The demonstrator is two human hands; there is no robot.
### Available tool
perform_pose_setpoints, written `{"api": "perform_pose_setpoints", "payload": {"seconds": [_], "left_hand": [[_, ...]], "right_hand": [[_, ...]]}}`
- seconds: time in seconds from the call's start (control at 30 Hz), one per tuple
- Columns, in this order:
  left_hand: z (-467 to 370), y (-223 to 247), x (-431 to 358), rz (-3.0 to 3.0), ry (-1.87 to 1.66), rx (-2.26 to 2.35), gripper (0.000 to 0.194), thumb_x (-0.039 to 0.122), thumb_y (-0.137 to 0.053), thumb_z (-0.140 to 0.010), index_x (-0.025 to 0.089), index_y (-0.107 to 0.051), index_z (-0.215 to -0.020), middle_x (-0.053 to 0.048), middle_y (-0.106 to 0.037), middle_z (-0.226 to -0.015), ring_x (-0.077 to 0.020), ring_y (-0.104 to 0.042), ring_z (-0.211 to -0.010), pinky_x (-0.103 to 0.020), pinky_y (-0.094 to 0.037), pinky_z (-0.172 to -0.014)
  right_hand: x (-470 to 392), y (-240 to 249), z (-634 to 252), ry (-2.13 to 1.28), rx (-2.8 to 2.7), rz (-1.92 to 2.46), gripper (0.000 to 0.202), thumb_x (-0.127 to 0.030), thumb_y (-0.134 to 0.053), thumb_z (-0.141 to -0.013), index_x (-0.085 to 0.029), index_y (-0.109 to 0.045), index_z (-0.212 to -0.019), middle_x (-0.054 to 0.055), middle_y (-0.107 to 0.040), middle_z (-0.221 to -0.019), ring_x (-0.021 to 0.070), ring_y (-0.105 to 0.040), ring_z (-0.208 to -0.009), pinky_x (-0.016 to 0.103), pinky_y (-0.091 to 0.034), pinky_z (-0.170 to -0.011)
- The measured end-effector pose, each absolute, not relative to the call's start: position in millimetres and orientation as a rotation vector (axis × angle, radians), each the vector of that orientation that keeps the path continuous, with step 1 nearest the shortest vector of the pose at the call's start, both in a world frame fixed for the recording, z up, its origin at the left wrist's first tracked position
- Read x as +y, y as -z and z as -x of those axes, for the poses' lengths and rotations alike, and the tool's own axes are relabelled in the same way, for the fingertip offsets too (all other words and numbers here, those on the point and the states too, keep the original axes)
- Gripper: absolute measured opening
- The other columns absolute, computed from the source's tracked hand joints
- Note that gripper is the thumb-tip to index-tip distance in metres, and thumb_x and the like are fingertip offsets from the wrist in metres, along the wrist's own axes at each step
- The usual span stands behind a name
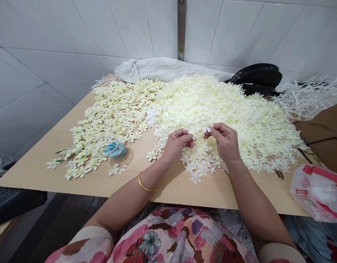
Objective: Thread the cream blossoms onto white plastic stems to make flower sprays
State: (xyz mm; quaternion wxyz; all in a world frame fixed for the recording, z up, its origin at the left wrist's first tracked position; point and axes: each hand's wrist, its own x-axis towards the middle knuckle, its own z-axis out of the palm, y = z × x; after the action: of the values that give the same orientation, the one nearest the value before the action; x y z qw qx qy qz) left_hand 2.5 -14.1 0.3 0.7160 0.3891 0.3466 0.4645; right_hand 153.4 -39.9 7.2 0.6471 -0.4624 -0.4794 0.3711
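My left hand [179, 144] is closed in a pinch on a small pale artificial flower [192, 135], its petals showing at the fingertips. A short gap to the right, my right hand [224, 141] pinches another white artificial flower [207, 129] between thumb and index finger. Both hands hover over the front of a large heap of loose cream flowers [207, 102]. To the left lies a flatter spread of similar yellowish flowers [116, 106]. Near that spread's front edge sits a blue and white ball of thread [115, 149], or something wound like it.
Against the tiled wall lie a white plastic sheet [168, 69] and a black bag [257, 78]. White branching stems [311, 96] are piled at the back right. A red and white plastic bag [316, 190] rests at the right front edge of the table [97, 186].
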Motion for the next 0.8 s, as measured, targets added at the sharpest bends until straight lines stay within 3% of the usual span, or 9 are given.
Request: {"api": "perform_pose_setpoints", "payload": {"seconds": [0.13,0.3,0.37,0.5,0.8], "left_hand": [[-1.4,-1.1,-14.1,-0.859,-1.029,0.769,0.021,0.024,-0.072,-0.061,0.014,-0.055,-0.065,0.001,-0.061,-0.057,-0.0082,-0.055,-0.048,-0.021,-0.042,-0.050],[-2.4,0.5,-14.7,-0.863,-1.027,0.764,0.024,0.026,-0.075,-0.060,0.014,-0.055,-0.065,0.002,-0.060,-0.057,-0.0083,-0.055,-0.049,-0.022,-0.042,-0.051],[-3.1,1.6,-14.4,-0.867,-1.024,0.767,0.025,0.027,-0.076,-0.059,0.014,-0.055,-0.065,0.002,-0.060,-0.056,-0.0082,-0.055,-0.049,-0.021,-0.042,-0.050],[-3.9,3.1,-13.8,-0.860,-1.056,0.754,0.027,0.029,-0.077,-0.058,0.014,-0.054,-0.064,0.002,-0.060,-0.056,-0.0076,-0.055,-0.048,-0.021,-0.042,-0.050],[-4.0,5.0,-11.0,-0.806,-1.081,0.715,0.035,0.038,-0.080,-0.055,0.013,-0.056,-0.063,0.003,-0.057,-0.050,-0.0064,-0.053,-0.044,-0.018,-0.040,-0.046]], "right_hand": [[-39.7,-9.1,-158.9,-0.604,-1.129,1.116,0.010,-0.029,-0.062,-0.077,-0.019,-0.060,-0.074,-0.003,-0.060,-0.063,0.0119,-0.060,-0.059,0.029,-0.052,-0.061],[-35.5,-8.5,-182.6,0.296,-1.312,1.375,0.012,-0.026,-0.052,-0.084,-0.019,-0.062,-0.081,0.004,-0.065,-0.076,0.0166,-0.061,-0.073,0.034,-0.048,-0.072],[-31.7,-4.2,-190.2,0.464,-1.417,1.464,0.014,-0.024,-0.051,-0.084,-0.018,-0.063,-0.088,0.008,-0.065,-0.083,0.0205,-0.060,-0.082,0.038,-0.047,-0.076],[-31.0,0.9,-183.7,0.517,-1.538,1.469,0.022,-0.021,-0.050,-0.084,-0.017,-0.061,-0.103,0.012,-0.062,-0.094,0.0247,-0.057,-0.094,0.041,-0.046,-0.080],[-46.5,0.6,-141.1,0.125,-1.865,1.119,0.014,-0.018,-0.052,-0.084,-0.019,-0.064,-0.092,0.007,-0.064,-0.085,0.0175,-0.060,-0.081,0.033,-0.048,-0.072]]}}
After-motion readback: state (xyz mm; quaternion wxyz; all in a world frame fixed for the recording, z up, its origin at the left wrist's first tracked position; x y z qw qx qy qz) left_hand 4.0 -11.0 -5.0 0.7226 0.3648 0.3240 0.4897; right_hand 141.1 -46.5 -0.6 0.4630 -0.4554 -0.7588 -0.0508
